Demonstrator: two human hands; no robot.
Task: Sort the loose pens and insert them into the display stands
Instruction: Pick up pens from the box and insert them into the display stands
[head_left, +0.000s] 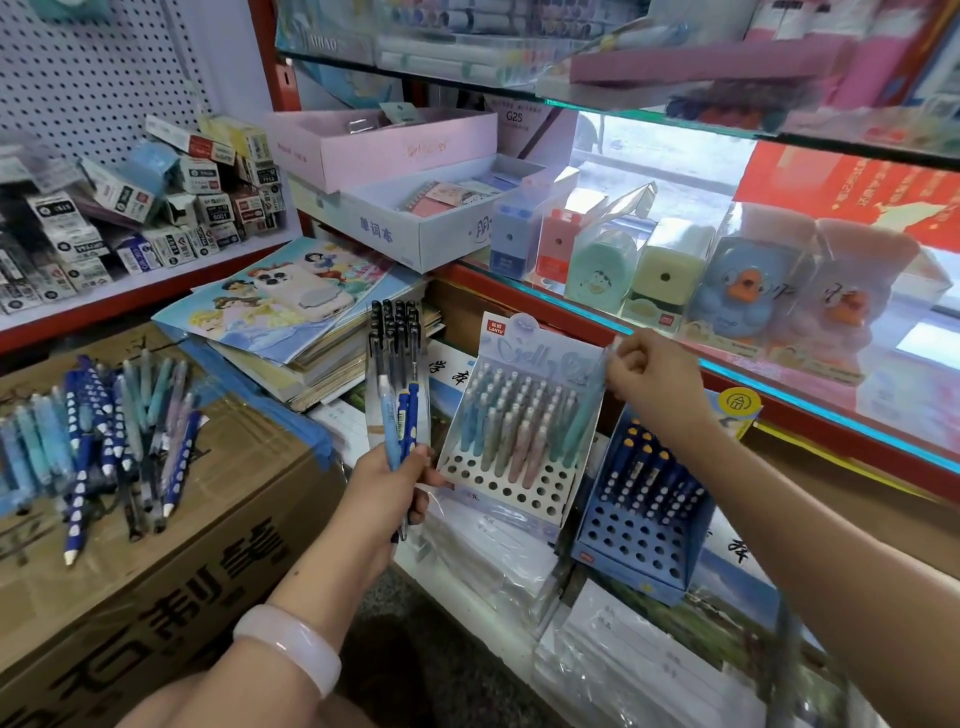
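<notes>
Pens (397, 384) stand bunched upright in the left hand's (387, 486) grip.

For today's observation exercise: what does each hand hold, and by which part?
The left hand grips a bundle of blue and black pens near their lower ends. The right hand pinches the top end of a pale teal pen.

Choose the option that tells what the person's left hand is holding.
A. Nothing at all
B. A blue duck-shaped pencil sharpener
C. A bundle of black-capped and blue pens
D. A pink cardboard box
C: the left hand grips a bundle of black-capped and blue pens, held upright beside the pale cardboard display stand of pastel pens.
</notes>
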